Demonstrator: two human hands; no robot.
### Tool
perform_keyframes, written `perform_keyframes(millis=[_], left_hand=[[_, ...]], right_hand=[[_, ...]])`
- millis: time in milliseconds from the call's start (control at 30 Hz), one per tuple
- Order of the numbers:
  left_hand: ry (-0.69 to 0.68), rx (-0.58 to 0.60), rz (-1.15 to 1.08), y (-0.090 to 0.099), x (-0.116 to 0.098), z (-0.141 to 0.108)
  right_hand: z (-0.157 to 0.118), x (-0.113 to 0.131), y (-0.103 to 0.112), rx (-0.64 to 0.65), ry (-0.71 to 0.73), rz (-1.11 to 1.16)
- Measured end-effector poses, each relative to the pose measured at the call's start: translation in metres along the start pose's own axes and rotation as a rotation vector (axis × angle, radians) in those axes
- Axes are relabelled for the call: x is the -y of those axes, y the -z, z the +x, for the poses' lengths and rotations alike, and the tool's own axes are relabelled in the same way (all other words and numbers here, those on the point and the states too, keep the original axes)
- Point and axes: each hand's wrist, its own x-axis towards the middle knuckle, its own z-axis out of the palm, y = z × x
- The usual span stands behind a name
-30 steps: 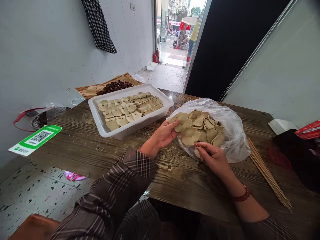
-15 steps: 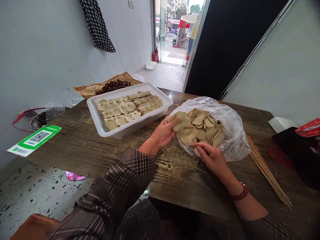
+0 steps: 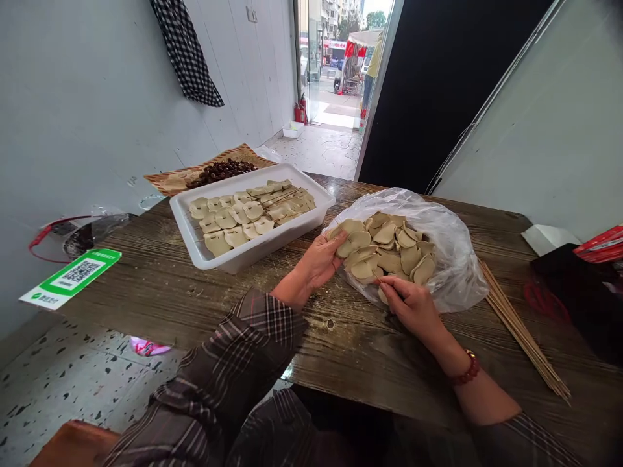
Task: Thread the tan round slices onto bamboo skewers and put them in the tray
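My left hand [image 3: 318, 263] is closed on a flat beige slice [image 3: 351, 241], thumb on top, at the left side of the pile. With thumb and fingertips my right hand [image 3: 413, 305] pinches a thin bamboo skewer [image 3: 378, 277], whose visible end points up and left toward a round slice [image 3: 366, 267]. Its far end is hidden among the slices. Many more beige slices [image 3: 392, 250] lie heaped in an opened clear plastic bag [image 3: 455, 269] under and beyond both hands. To the left, a white tray [image 3: 207, 262] holds rows of similar slices [image 3: 233, 217] on skewers.
A bundle of bamboo skewers [image 3: 525, 334] lies right of the bag. Dark reddish-brown pieces [image 3: 224, 171] sit on patterned paper behind the tray. A green QR card [image 3: 73, 279] is at the table's left edge, and a black box [image 3: 574, 305] at the right.
The view has shifted very slightly. Both hands keep nearly the same positions and grips, with the right fingertips still at the skewer.
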Motion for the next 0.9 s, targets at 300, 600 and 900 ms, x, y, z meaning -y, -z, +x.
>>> perform_keyframes(millis=[300, 600, 900], left_hand=[[0.021, 0.011, 0.004, 0.012, 0.012, 0.004], [0.003, 0.054, 0.000, 0.021, 0.033, 0.011], [0.043, 0.051, -0.059, 0.022, 0.027, 0.010]], right_hand=[[-0.001, -0.016, 0.006, -0.112, 0.062, -0.063], [-0.008, -0.041, 0.014, -0.173, 0.095, -0.250], [0.002, -0.013, 0.028, -0.232, 0.077, -0.343]])
